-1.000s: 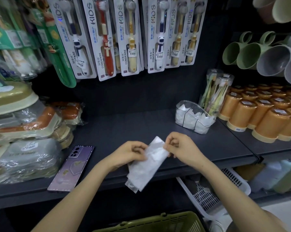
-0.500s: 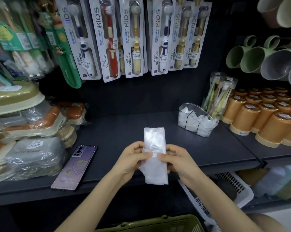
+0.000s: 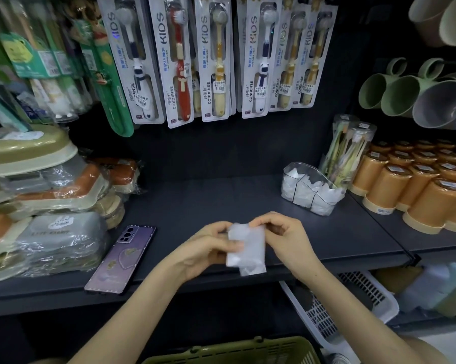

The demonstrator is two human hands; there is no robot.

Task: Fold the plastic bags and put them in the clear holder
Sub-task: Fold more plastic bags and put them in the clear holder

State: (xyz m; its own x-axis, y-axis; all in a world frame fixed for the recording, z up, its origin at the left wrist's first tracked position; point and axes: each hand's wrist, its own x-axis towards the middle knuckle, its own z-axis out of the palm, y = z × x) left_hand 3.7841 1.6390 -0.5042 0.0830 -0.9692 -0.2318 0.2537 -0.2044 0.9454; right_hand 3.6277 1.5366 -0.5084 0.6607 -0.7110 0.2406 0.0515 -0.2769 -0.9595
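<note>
The plastic bag (image 3: 245, 248) is a short, flat white packet held in the air over the front edge of the shelf (image 3: 221, 195), between both hands. The left hand (image 3: 206, 249) grips its left side with the thumb pressed on the front, and the right hand (image 3: 287, 237) pinches the top right corner, so the two hands are close together and both clamped on the bag. The film is thin and slick, so the main risk is that the folds spring open if either grip eases before the last crease is pressed. A loose lower flap at six o'clock seems to hang out of the packet, though blur makes that hard to confirm, and it could catch or unroll. The clear holder (image 3: 311, 190) stands at two o'clock, well apart from the hands and already crowded with folded bags. Pushing another into a full section could drag neighbours out or tip the light holder against the toothbrush tube (image 3: 347, 151) just behind it. If dropped, the bag would fall past the shelf edge toward the green basket (image 3: 234, 350) below.
</note>
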